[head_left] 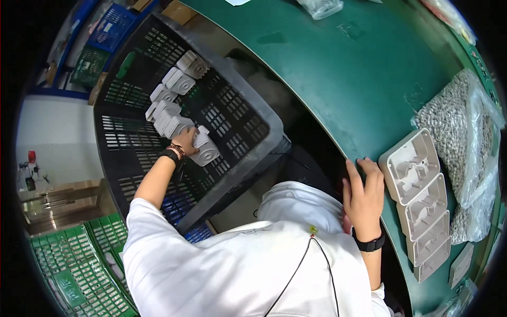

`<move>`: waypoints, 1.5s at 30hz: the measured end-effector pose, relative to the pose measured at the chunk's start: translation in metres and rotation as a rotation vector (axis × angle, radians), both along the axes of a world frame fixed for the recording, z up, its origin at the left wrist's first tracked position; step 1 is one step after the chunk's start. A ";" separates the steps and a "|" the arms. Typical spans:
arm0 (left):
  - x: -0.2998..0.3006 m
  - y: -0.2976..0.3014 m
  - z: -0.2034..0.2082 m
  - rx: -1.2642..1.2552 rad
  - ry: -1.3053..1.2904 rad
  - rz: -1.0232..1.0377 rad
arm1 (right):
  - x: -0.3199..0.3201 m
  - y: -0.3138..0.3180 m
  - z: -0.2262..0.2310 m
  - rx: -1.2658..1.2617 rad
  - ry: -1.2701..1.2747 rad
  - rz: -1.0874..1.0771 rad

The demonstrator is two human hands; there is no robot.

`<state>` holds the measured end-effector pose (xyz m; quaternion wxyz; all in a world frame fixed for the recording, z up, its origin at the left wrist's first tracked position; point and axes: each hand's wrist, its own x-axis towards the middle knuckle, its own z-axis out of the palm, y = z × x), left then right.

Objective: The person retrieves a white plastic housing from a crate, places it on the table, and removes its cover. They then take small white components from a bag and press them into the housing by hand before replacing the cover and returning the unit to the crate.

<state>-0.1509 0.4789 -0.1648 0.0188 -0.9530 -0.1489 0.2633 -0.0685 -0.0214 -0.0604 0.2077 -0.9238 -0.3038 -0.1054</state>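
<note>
My left hand point(185, 140) reaches down into a black plastic crate point(229, 119) on my left. Its fingers are closed on the near end of a white plastic housing point(206, 152) with a round boss on its face; part of the grip is hidden. Several more white housings point(179, 81) stand in a row beyond it in the crate. My right hand point(364, 193) lies at the edge of the green table point(338, 100), empty, its fingers stretched out. Just right of it, several open white housings point(411, 168) form a line with their hollow sides up.
A clear bag of small grey parts point(449, 121) rests on the table's right side, by a flat white piece point(461, 266). Green crates point(79, 269) stand at lower left. Blue and green baskets point(111, 26) sit on a rack at upper left. Clear plastic bags point(322, 7) lie at the far edge.
</note>
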 end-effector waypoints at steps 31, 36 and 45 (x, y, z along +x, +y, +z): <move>0.132 -0.309 0.245 -1.614 -0.146 -0.196 | 0.014 -0.078 0.075 1.544 0.540 0.015; 0.161 -0.357 0.242 -1.571 0.016 -0.284 | -0.007 -0.094 0.082 1.299 0.424 -0.254; 0.173 -0.428 0.218 -1.198 -0.354 -0.556 | 0.006 -0.072 0.078 0.788 -0.288 -0.660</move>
